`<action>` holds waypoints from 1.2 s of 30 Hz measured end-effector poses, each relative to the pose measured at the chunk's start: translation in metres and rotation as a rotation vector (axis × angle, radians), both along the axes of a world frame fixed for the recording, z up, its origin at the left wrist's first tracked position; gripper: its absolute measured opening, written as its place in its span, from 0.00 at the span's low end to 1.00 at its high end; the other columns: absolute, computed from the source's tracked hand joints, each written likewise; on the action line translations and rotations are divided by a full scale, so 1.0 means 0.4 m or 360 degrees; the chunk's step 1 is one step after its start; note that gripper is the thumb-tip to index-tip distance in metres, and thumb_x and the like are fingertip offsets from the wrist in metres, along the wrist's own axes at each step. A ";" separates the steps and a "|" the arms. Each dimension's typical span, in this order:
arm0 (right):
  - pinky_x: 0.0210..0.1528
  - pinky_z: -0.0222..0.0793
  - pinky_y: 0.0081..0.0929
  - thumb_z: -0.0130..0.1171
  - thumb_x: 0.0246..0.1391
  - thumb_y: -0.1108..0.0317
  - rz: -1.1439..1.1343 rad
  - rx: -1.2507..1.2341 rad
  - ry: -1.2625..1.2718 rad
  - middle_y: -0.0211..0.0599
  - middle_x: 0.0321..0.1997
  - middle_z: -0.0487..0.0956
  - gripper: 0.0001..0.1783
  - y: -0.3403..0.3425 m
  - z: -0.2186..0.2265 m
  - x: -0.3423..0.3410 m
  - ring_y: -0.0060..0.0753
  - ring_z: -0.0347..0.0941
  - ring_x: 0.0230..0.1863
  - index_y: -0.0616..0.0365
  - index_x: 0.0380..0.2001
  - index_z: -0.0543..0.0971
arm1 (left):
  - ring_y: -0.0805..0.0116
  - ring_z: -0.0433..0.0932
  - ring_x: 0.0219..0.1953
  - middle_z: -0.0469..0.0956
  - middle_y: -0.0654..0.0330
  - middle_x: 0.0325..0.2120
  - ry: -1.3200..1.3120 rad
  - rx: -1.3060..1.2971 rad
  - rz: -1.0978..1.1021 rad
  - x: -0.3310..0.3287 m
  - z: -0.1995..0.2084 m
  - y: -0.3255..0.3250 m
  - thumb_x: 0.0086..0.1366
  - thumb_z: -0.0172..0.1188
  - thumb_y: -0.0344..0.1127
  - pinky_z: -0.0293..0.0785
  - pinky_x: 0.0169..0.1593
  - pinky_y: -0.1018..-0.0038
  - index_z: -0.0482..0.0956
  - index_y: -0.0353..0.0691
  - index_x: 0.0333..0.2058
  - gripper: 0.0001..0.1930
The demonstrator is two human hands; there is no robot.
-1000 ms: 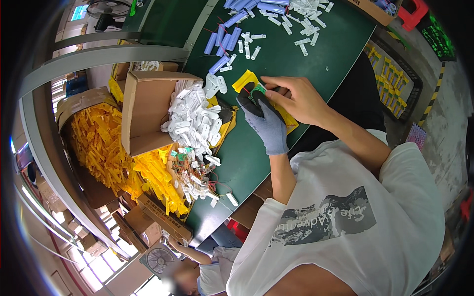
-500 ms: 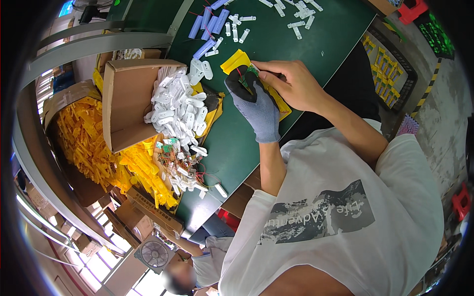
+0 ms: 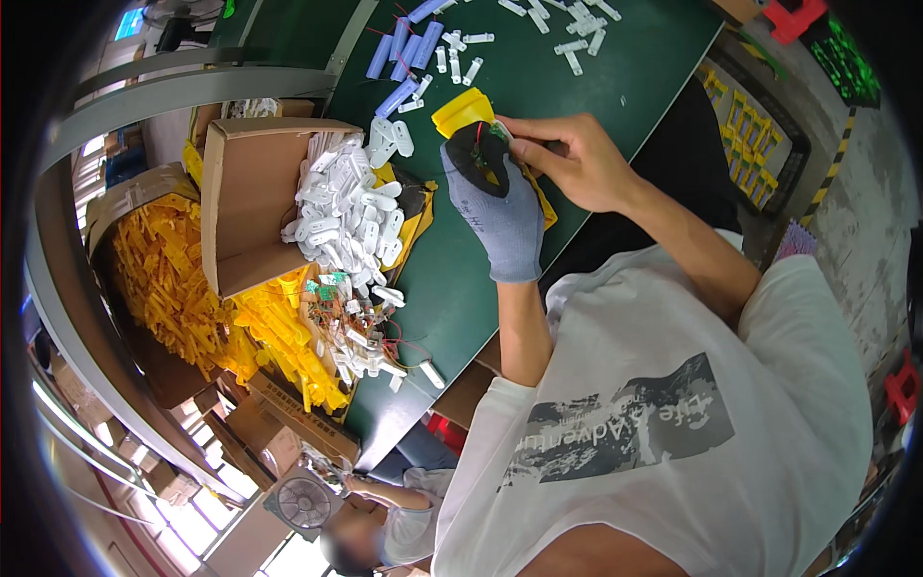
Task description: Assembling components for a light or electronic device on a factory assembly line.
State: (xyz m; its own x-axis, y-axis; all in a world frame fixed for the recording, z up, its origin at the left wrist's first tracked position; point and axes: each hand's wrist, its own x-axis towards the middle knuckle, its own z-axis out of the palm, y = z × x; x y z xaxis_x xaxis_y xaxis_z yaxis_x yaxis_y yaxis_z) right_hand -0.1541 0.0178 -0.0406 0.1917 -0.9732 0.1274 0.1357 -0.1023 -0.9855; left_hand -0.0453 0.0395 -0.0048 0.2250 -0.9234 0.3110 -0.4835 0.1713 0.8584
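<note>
My left hand [image 3: 495, 219], in a grey glove with black fingers, is closed around a yellow plastic casing [image 3: 463, 112] above the table's front edge. Inside the casing a bit of green circuit board [image 3: 497, 136] and a red wire show, partly hidden by the glove. My bare right hand [image 3: 585, 165] pinches at the board's edge with thumb and forefinger. The far part of the casing runs under that hand. White plastic parts [image 3: 348, 202] spill from a tipped cardboard box [image 3: 252, 192] to the left of the hands.
On the green table [image 3: 452, 279], blue cylindrical cells [image 3: 407, 56] and small white pieces [image 3: 577, 46] lie farther back. Left are yellow casings [image 3: 173, 279] and wired boards [image 3: 351, 332]. A black crate [image 3: 755, 135] stands at right; another person [image 3: 404, 519] works at lower left.
The gloved left hand has rolled slightly, covering more of the board and showing more of its back. The right hand stays at the casing with its fingers slightly shifted.
</note>
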 end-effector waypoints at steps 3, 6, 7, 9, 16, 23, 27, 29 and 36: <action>0.37 0.74 0.20 0.54 0.60 0.71 0.0102 0.0144 -0.0028 0.40 0.40 0.82 0.18 0.024 0.024 0.011 0.18 0.75 0.35 0.60 0.53 0.74 | 0.66 0.74 0.35 0.73 0.54 0.32 0.0068 0.0107 0.0009 0.010 0.036 0.016 0.61 0.51 0.21 0.71 0.40 0.72 0.69 0.32 0.42 0.10; 0.39 0.76 0.20 0.52 0.62 0.72 0.0242 0.0153 -0.0040 0.37 0.42 0.81 0.18 0.020 0.024 0.014 0.18 0.75 0.38 0.60 0.55 0.73 | 0.64 0.74 0.35 0.73 0.53 0.32 0.0171 0.0067 -0.0010 0.027 0.008 0.015 0.60 0.52 0.20 0.71 0.41 0.71 0.69 0.31 0.42 0.11; 0.36 0.75 0.21 0.53 0.60 0.71 0.0096 0.0125 0.0029 0.40 0.39 0.82 0.17 0.019 0.004 0.006 0.18 0.75 0.33 0.60 0.53 0.74 | 0.62 0.74 0.37 0.73 0.53 0.33 0.0256 0.0040 -0.0039 0.015 0.003 0.002 0.60 0.52 0.20 0.71 0.41 0.71 0.68 0.31 0.43 0.12; 0.31 0.71 0.21 0.55 0.59 0.70 -0.0104 0.0030 -0.0008 0.42 0.33 0.83 0.17 0.024 -0.003 0.019 0.16 0.73 0.27 0.60 0.51 0.76 | 0.60 0.74 0.36 0.72 0.52 0.34 -0.0080 0.0009 -0.0078 0.022 -0.009 0.002 0.59 0.51 0.20 0.70 0.40 0.68 0.68 0.32 0.42 0.11; 0.25 0.69 0.19 0.56 0.56 0.73 0.0022 0.0013 0.0127 0.44 0.30 0.82 0.19 0.029 -0.003 0.020 0.19 0.74 0.23 0.61 0.52 0.75 | 0.56 0.73 0.32 0.70 0.50 0.30 -0.0126 0.0070 -0.0176 0.045 0.010 0.003 0.59 0.51 0.21 0.69 0.37 0.67 0.68 0.33 0.39 0.09; 0.26 0.74 0.21 0.57 0.55 0.72 0.0110 -0.0106 0.0340 0.44 0.36 0.80 0.24 0.039 0.044 0.013 0.26 0.76 0.26 0.58 0.57 0.71 | 0.64 0.74 0.44 0.71 0.51 0.46 -0.0099 0.0227 -0.0249 0.093 0.010 0.008 0.58 0.51 0.17 0.71 0.45 0.70 0.64 0.34 0.54 0.23; 0.33 0.75 0.23 0.58 0.55 0.69 0.0062 -0.0169 0.0147 0.45 0.49 0.74 0.33 0.040 0.052 0.029 0.29 0.76 0.35 0.53 0.64 0.61 | 0.67 0.70 0.47 0.67 0.51 0.52 0.1072 -0.0003 -0.0076 0.027 0.038 0.014 0.62 0.48 0.15 0.69 0.51 0.69 0.33 0.49 0.68 0.44; 0.37 0.75 0.26 0.59 0.55 0.66 -0.0014 0.0000 0.0095 0.46 0.49 0.74 0.39 0.070 0.059 0.034 0.31 0.75 0.35 0.50 0.67 0.54 | 0.65 0.73 0.45 0.68 0.49 0.50 0.0992 -0.0138 0.0108 0.031 0.043 0.009 0.64 0.49 0.21 0.71 0.49 0.67 0.35 0.48 0.68 0.41; 0.40 0.74 0.37 0.65 0.48 0.63 0.0515 0.0119 0.0109 0.48 0.39 0.79 0.48 0.123 0.085 0.030 0.47 0.78 0.35 0.50 0.67 0.47 | 0.58 0.72 0.51 0.71 0.49 0.49 0.1471 0.0076 -0.0067 0.100 0.043 0.025 0.67 0.50 0.31 0.69 0.55 0.64 0.52 0.42 0.64 0.28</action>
